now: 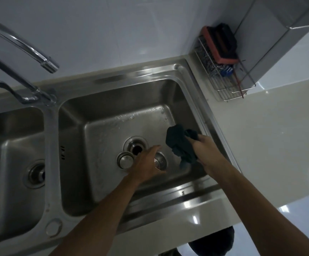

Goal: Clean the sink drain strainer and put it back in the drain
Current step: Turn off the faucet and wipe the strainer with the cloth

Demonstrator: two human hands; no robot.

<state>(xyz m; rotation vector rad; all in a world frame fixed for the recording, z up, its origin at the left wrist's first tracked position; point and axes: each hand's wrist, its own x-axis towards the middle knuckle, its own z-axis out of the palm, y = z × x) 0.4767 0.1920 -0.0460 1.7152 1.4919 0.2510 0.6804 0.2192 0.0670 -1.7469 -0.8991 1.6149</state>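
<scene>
Strainer [160,161] under L hand [147,163] (grip can't tell), open drain [136,148] just beyond-left; R hand [203,146] clutches cloth [179,145] alongside.

drain [136,149]: open from above | stopper [125,161] just beside its lower-left rim | basin floor [113,130] behind: free

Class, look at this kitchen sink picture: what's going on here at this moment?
A person is working in the right basin of a steel double sink. The right hand grips a dark cloth. The left hand is at the metal strainer, which is out of the drain; its grip is hidden. The drain is open, and a round stopper lies beside it on the basin floor.
</scene>
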